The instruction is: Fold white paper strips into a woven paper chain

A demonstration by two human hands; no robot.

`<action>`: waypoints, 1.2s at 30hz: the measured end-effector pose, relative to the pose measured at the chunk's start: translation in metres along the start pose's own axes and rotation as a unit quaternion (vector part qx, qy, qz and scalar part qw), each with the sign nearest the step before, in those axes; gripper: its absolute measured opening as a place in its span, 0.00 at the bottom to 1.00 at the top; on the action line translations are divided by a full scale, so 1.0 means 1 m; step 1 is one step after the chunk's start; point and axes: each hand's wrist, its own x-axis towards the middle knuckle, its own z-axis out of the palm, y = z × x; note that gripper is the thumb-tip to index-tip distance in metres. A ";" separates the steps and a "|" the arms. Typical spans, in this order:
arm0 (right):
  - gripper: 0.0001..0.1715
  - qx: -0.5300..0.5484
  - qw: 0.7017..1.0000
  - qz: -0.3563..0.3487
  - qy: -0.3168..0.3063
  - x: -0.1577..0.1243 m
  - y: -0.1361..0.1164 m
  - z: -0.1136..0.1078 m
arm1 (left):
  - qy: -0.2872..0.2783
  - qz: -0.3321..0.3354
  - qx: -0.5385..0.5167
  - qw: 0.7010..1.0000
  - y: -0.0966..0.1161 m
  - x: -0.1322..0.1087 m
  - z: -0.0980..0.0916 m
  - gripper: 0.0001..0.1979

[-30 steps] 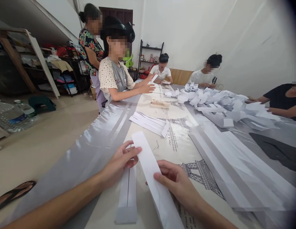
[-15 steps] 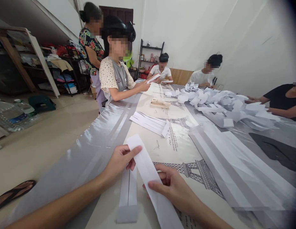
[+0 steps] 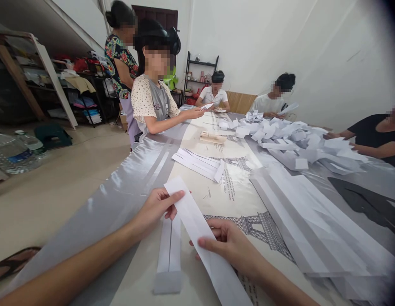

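A long white paper strip [image 3: 197, 231] slants across the middle, held in both of my hands above the table. My left hand [image 3: 161, 204] pinches its far end, thumb on top and fingers beneath. Farther down the strip, my right hand [image 3: 224, 244] grips the right edge with its thumb on the upper face; some of its fingers are hidden underneath. Below my left hand, a narrow folded paper piece [image 3: 168, 259] with a dark slit lies on the tablecloth. Beyond my hands lies a fan of folded paper strips [image 3: 199, 163].
At the right is a stack of long paper sheets [image 3: 307, 221], with a dark flat piece [image 3: 365, 202] beside it. A heap of loose paper pieces [image 3: 289, 138] lies farther back. A beige block-like item [image 3: 213, 137] rests mid-table. Several people sit or stand around the table [image 3: 98, 204].
My hands keep the same hold on the strip, which has shifted slightly left and up in view. The person at the left has moved the paper in their hands a little to the right.
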 end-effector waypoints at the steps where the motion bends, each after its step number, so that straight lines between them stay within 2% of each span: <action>1: 0.16 0.002 1.000 -0.001 -0.004 0.000 0.000 -0.001 | 0.003 0.001 -0.001 1.000 0.000 0.001 -0.001 0.21; 7: 0.15 -0.024 1.000 0.008 0.018 -0.001 -0.004 -0.005 | 0.043 0.005 0.013 0.999 0.003 0.004 -0.004 0.25; 13: 0.13 -0.017 1.000 0.004 -0.003 -0.003 -0.003 -0.004 | -0.007 -0.040 0.030 0.999 0.001 -0.001 0.001 0.22; 19: 0.22 -0.034 0.999 -0.014 -0.009 -0.003 -0.005 -0.006 | -0.017 -0.033 0.018 0.999 -0.003 0.001 -0.002 0.21; 26: 0.22 -0.022 0.999 -0.027 -0.003 -0.002 -0.001 0.001 | -0.011 -0.040 0.002 0.999 -0.002 -0.010 0.018 0.20; 31: 0.21 -0.015 1.000 -0.021 -0.001 0.000 0.002 0.002 | 0.028 -0.041 -0.007 0.999 0.000 -0.014 0.023 0.20; 36: 0.21 0.004 0.999 -0.031 -0.008 0.002 0.006 0.002 | 0.030 -0.040 -0.021 0.999 0.001 -0.017 0.029 0.20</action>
